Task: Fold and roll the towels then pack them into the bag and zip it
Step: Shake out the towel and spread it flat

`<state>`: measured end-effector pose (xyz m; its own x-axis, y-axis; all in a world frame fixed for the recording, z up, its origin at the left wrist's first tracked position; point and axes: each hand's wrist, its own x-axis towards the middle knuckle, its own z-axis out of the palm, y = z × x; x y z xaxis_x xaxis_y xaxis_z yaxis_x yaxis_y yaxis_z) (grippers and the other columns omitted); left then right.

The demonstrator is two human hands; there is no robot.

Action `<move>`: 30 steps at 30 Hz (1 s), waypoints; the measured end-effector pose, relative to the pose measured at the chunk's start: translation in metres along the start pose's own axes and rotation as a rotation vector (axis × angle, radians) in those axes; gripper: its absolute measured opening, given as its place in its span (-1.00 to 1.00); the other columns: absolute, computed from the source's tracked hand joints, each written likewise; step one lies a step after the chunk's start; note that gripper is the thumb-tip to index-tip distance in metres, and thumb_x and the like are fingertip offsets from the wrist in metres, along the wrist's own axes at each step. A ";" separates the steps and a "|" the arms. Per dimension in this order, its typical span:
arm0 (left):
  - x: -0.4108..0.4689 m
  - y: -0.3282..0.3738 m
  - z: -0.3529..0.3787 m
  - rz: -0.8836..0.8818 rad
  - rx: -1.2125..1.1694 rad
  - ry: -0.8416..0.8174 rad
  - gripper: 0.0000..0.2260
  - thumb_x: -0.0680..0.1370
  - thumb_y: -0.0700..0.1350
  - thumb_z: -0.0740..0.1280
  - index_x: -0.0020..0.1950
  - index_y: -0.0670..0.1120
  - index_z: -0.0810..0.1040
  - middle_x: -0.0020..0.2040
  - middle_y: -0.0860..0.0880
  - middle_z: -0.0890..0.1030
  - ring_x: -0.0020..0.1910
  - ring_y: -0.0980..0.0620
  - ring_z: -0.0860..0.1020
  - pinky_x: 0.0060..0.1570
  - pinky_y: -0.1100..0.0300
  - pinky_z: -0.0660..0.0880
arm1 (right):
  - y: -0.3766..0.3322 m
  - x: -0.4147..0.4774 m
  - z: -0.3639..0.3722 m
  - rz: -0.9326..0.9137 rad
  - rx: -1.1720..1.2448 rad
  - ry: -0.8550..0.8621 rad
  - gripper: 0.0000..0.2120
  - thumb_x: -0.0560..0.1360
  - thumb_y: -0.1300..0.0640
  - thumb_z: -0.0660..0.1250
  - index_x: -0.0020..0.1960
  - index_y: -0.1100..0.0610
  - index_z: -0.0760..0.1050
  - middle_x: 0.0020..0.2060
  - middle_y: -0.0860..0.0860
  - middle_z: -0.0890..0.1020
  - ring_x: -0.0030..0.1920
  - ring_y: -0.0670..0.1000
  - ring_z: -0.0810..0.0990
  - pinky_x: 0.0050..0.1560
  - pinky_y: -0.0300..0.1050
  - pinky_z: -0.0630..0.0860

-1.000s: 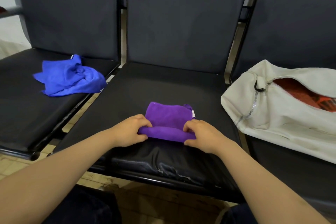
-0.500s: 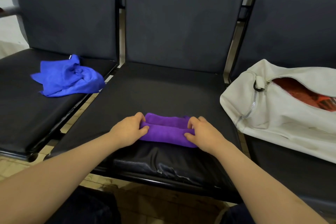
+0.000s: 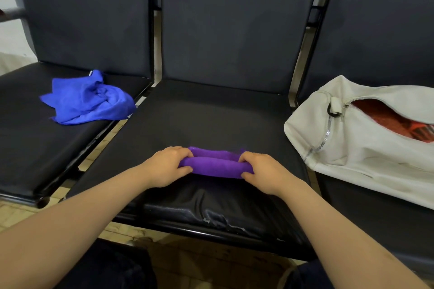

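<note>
Head view: purple towel (image 3: 215, 168), mostly rolled, lies toward six o'clock on the middle seat (image 3: 211, 115); left hand (image 3: 168, 166) grips its nine o'clock end, right hand (image 3: 265, 172) its three o'clock end, fingers curled over the roll; blue towel (image 3: 87, 98) crumpled at ten o'clock; white bag (image 3: 357, 148), unzipped, at three o'clock, cut off by the frame edge.

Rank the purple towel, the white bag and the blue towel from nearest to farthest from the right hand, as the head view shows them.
1. purple towel: gripped by the right hand, in the middle.
2. white bag: lying apart, to the right.
3. blue towel: far to the left, crumpled.
</note>
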<state>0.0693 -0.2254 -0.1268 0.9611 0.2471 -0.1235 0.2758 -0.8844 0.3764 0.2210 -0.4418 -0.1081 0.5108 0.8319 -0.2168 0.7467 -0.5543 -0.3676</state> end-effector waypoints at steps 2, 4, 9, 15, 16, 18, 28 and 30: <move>0.000 0.003 0.000 -0.068 -0.123 0.002 -0.86 0.60 0.00 0.24 0.11 0.00 0.46 -0.01 0.04 0.55 -0.01 0.05 0.53 0.04 0.14 0.45 | -0.003 0.000 -0.001 0.048 0.076 -0.009 -0.83 0.57 0.09 0.23 0.16 0.03 0.40 0.02 0.01 0.56 -0.04 0.00 0.56 -0.03 -0.08 0.53; 0.002 0.004 -0.001 -0.138 -0.212 -0.003 -0.86 0.61 0.01 0.20 0.08 -0.03 0.44 -0.04 0.01 0.56 -0.06 0.06 0.53 -0.02 0.14 0.45 | -0.005 -0.001 -0.002 0.085 0.132 -0.019 -0.86 0.59 0.10 0.17 0.14 0.04 0.36 -0.04 0.02 0.55 -0.10 0.01 0.55 -0.13 -0.10 0.49; 0.007 0.002 0.001 -0.255 -0.178 -0.023 -0.80 0.60 0.09 0.17 0.05 -0.02 0.44 -0.04 0.01 0.54 -0.06 0.04 0.53 -0.01 0.07 0.49 | -0.008 0.001 -0.001 0.117 0.164 -0.072 -0.88 0.62 0.08 0.09 0.13 0.02 0.33 -0.08 0.01 0.53 -0.15 -0.03 0.52 -0.23 -0.17 0.41; 0.009 0.003 0.009 -0.397 0.040 0.072 -0.60 0.56 0.25 0.15 0.10 -0.05 0.46 0.04 -0.03 0.48 -0.02 -0.03 0.53 0.03 0.02 0.50 | 0.003 0.007 0.013 0.156 0.005 0.092 -0.67 0.62 -0.03 0.18 0.34 0.02 0.40 0.23 0.03 0.41 0.17 0.03 0.47 0.16 -0.11 0.46; 0.008 0.002 0.010 -0.436 0.047 0.082 -0.55 0.55 0.29 0.14 0.12 -0.07 0.47 0.07 -0.05 0.49 0.01 -0.05 0.54 0.04 0.01 0.50 | 0.004 0.007 0.015 0.144 0.018 0.138 -0.65 0.61 -0.01 0.21 0.37 0.01 0.39 0.27 0.02 0.39 0.22 0.04 0.44 0.21 -0.10 0.44; 0.009 0.005 0.012 -0.506 0.070 0.102 -0.47 0.53 0.34 0.11 0.13 -0.11 0.45 0.08 -0.10 0.54 0.03 -0.10 0.55 0.01 0.03 0.50 | 0.003 0.010 0.018 0.076 0.039 0.181 -0.66 0.61 0.08 0.21 0.38 -0.02 0.41 0.28 -0.01 0.40 0.26 0.05 0.40 0.26 -0.08 0.42; 0.016 0.011 0.005 -0.623 -0.398 0.257 -0.64 0.62 0.10 0.14 0.04 -0.21 0.43 -0.33 -0.07 0.67 -0.41 -0.04 0.64 -0.28 0.16 0.51 | -0.006 0.005 0.017 0.052 0.238 -0.014 -0.64 0.56 -0.18 0.20 0.14 0.05 0.56 0.00 0.00 0.60 0.01 0.00 0.58 0.07 -0.01 0.54; 0.016 0.016 0.003 -0.642 -0.529 0.239 -0.60 0.60 0.10 0.18 0.12 -0.26 0.40 -0.32 -0.08 0.67 -0.41 -0.05 0.64 -0.41 0.20 0.46 | -0.012 0.004 0.017 0.046 0.361 -0.055 -0.64 0.55 -0.17 0.25 0.07 0.10 0.57 -0.04 0.05 0.63 -0.03 0.03 0.59 0.02 -0.03 0.52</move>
<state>0.0888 -0.2370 -0.1255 0.5782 0.7646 -0.2848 0.6805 -0.2592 0.6854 0.2072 -0.4312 -0.1205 0.5097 0.8117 -0.2851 0.5196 -0.5546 -0.6500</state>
